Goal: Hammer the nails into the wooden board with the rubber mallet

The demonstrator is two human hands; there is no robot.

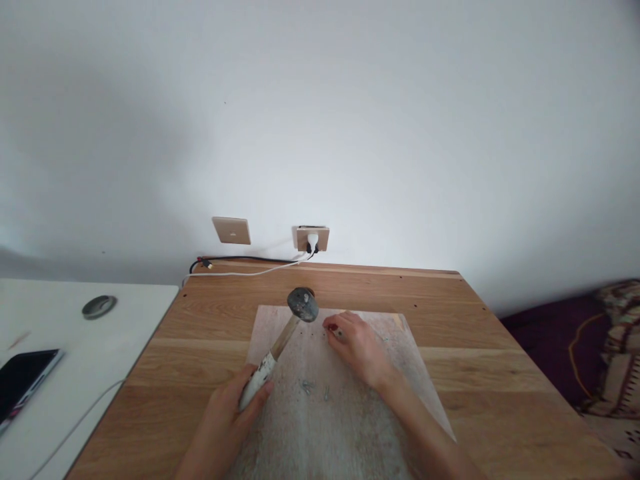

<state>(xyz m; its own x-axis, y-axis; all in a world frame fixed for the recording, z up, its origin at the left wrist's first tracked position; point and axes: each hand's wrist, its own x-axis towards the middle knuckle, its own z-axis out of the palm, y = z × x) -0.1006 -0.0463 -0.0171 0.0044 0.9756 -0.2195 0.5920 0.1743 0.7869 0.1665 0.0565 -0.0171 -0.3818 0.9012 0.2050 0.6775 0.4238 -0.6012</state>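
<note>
My left hand (235, 407) is wrapped round the white-coated lower handle of a mallet (303, 304). Its dark, round head is raised over the far part of a pale, worn board (280, 427). To the right, my right hand (354, 343) rests at the board's far half with thumb and fingertips pinched together. Whatever sits between those fingertips is too small and hidden to make out. A few small dark dots show on the board just left of them. Several small metal screws or nails (307, 386) lie on the board between my hands.
The board lies on a wooden table (480, 380) against a white wall. Cables run along its back edge to a plugged socket (313, 239). On the left, a white table (135, 320) carries a round grey lid-like thing (99, 306) and a dark-screened device (25, 380). Patterned fabric (623, 353) lies right.
</note>
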